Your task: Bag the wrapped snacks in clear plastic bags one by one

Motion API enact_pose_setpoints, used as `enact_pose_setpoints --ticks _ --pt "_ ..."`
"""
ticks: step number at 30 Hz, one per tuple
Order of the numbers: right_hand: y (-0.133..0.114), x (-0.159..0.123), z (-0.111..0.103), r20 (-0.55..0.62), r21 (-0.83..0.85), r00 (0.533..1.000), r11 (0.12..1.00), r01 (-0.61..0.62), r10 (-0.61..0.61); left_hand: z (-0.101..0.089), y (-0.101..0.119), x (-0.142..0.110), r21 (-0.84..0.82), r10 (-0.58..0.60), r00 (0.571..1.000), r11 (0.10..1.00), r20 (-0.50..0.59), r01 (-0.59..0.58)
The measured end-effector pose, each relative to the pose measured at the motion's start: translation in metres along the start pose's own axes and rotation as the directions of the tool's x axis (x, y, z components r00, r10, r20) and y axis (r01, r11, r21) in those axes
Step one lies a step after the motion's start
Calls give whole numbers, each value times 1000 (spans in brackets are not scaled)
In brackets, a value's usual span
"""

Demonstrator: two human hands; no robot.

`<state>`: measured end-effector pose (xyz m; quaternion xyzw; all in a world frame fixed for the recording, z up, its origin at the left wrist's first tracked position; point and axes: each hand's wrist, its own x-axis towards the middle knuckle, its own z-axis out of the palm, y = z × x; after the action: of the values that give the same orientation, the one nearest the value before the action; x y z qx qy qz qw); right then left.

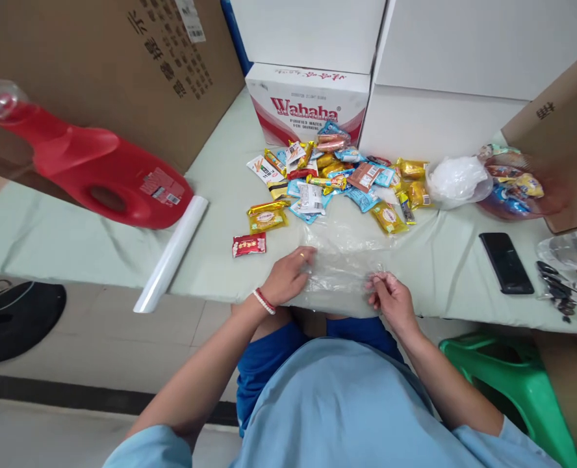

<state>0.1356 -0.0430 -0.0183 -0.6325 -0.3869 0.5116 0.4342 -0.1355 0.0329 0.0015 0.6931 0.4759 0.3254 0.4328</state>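
Observation:
A clear plastic bag (340, 263) lies spread over the front part of the table, crinkled and see-through. My left hand (287, 276) is at the bag's left edge with its fingers curled on the film. At the bag's lower right corner, my right hand (392, 299) pinches the plastic between thumb and fingers. Just beyond the bag is a loose heap of wrapped snacks (325, 175) in yellow, blue, white and red packets. A small red packet (249, 245) lies apart, left of the bag, below a yellow wrapped snack (268, 220).
A red jug (117, 175) and a white roll (171, 253) lie at left. Behind the snacks stands a Wahaba carton (310, 104). At right are a white plastic bundle (459, 181), a red bag of snacks (517, 185) and a black phone (506, 263). A green stool (517, 383) stands below.

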Motion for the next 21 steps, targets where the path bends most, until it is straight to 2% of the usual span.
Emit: enact_pose_setpoints --ticks 4,7,8,10,12,13,14,16,18,19,21 --pt "15 -18 -9 -109 -113 988 989 98 -111 17 1 4 -2 -147 951 988 -272 152" --pt "27 -37 -15 -119 -196 979 970 141 -166 36 -2 3 165 -120 950 971 -287 172" --pt "31 -44 -18 -81 -227 982 962 152 -174 40 -3 0 232 -101 955 958 -281 169" --pt "37 -58 -30 71 -295 982 937 189 -176 42 -8 -6 334 -62 962 930 -267 152" --pt "36 -66 -47 220 -348 963 910 226 -155 38 -13 -14 402 -17 969 908 -248 118" --pt "34 -66 -57 237 -359 961 906 224 -144 35 -16 -18 435 4 974 895 -228 99" --pt "29 -62 -67 198 -359 970 911 203 -138 32 -18 -21 471 20 979 878 -204 81" --pt "17 -46 -84 16 -348 991 928 133 -136 26 -22 -26 552 34 988 832 -149 55" --pt "2 -20 -91 -119 -386 975 914 129 -188 22 -23 -29 628 30 995 777 -99 39" --pt "-4 -7 -90 -116 -436 965 885 164 -236 21 -23 -30 659 24 997 752 -73 30" --pt "-15 19 -82 -3 -553 949 791 260 -314 20 -22 -31 702 6 1000 713 -9 2"
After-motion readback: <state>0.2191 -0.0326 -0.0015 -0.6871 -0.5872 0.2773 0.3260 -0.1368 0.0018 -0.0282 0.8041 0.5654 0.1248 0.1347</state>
